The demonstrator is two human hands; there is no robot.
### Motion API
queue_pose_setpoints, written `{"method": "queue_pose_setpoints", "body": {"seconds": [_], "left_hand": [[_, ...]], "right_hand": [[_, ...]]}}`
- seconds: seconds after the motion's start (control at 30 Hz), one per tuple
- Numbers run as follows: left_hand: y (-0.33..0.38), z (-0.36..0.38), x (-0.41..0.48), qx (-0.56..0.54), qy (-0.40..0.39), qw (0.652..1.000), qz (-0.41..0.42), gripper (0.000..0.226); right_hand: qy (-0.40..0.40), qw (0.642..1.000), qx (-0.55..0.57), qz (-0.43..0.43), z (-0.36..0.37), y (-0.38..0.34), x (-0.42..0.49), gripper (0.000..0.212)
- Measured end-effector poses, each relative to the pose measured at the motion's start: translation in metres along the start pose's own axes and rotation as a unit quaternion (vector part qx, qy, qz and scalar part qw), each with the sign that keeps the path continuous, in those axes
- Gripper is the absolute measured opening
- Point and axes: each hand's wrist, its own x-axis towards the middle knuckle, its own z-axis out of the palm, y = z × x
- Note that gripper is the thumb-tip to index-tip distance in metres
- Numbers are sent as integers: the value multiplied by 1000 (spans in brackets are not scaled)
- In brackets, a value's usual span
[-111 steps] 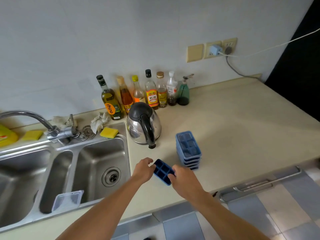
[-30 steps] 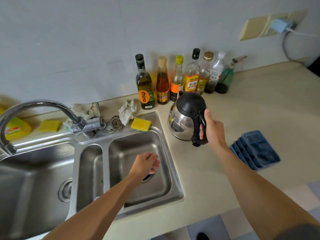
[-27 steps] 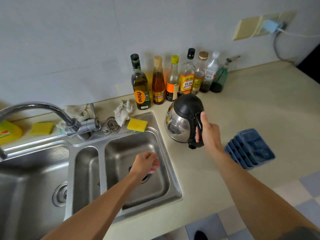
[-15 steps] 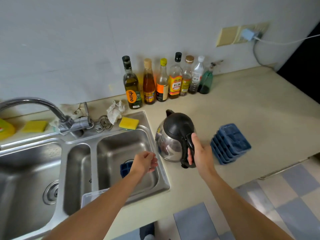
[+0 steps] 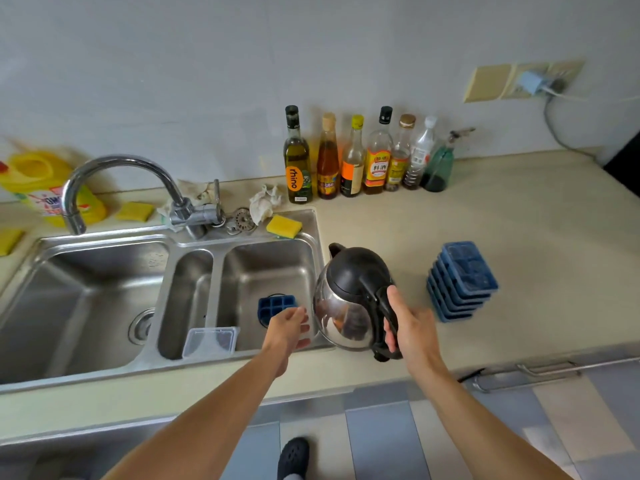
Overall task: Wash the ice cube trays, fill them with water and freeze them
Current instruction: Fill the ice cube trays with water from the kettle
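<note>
A dark blue ice cube tray point(image 5: 275, 304) lies on the bottom of the right sink basin point(image 5: 263, 261), over the drain. My left hand point(image 5: 289, 329) hovers just in front of it with loosely curled fingers, holding nothing. My right hand point(image 5: 408, 325) grips the black handle of a steel kettle point(image 5: 349, 301), which hangs at the sink's right rim. A stack of several blue ice cube trays point(image 5: 462, 280) stands on the beige counter point(image 5: 519, 220) to the right of the kettle.
A clear plastic lid point(image 5: 211, 341) leans in the narrow middle basin. The curved tap point(image 5: 114, 183) reaches over the left basin. A yellow sponge point(image 5: 284, 226) lies on the sink's back rim. Several bottles point(image 5: 367, 157) line the wall, and a yellow detergent jug point(image 5: 45, 187) stands far left.
My left hand set the blue tray down in the right basin and let go. My right hand took the kettle by its handle and carried it from the counter towards the sink's near right rim.
</note>
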Motion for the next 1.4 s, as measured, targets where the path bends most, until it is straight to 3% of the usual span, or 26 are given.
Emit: {"method": "queue_pose_setpoints", "body": {"seconds": [0.33,1.03,1.4], "left_hand": [[-3,-29,0,-41,-75,996,17,38],[-14,-83,16,-123,-63,989,-59,46],[-10,-90,21,-129,-63,987,-79,44]], "right_hand": [[-45,997,-63,-16,22,-16,-19,59],[-84,980,-180,15,103,-50,-2,60],[-75,979,-189,26,119,-53,5,59]]}}
